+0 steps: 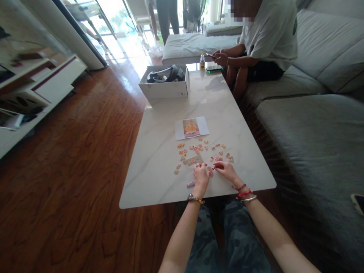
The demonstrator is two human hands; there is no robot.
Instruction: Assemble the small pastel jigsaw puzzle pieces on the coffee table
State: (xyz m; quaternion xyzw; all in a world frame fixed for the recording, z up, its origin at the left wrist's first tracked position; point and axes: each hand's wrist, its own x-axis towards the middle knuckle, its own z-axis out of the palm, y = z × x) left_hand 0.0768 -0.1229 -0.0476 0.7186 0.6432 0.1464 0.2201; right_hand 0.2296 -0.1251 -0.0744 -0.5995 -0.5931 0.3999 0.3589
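Note:
Several small pink and orange puzzle pieces (199, 149) lie scattered on a white marble table (159, 159). A small joined section (193, 160) sits among them, just beyond my left hand (200, 176). That hand rests on the table with its fingers curled and pinched near a piece. My right hand (226, 170) lies beside it, fingers pinched on a puzzle piece (212, 168) between the two hands. A reference picture (191, 127) of the puzzle lies farther up the table.
A white box (165, 89) holding a dark object stands at the table's far end, near a small bottle (202, 61) and a phone (214, 68). Another person (264, 38) sits on the grey sofa (313, 113). A small purple object (190, 184) lies by my left wrist.

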